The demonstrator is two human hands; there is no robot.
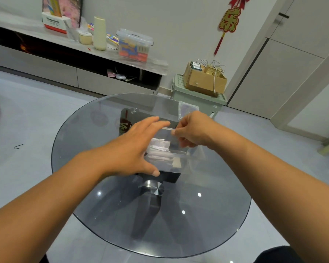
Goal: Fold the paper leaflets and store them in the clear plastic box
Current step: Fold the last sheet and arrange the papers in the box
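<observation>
A clear plastic box [179, 164] stands in the middle of the round glass table [207, 224]. Folded white paper leaflets [160, 149] are stacked inside it. My left hand [133, 150] rests against the box's left side, fingers spread along its far edge and thumb at its near corner. My right hand [192, 130] is over the box's far right corner, with the fingers pinched on the box's rim. The box's clear lid [188, 109] lies on the table just beyond my right hand.
A dark table base shows through the glass under the box. Beyond the table stand a low TV cabinet [74, 73] with bottles and a lidded storage box, and a green bin [198, 99] with a cardboard box on top. Grey floor surrounds the table.
</observation>
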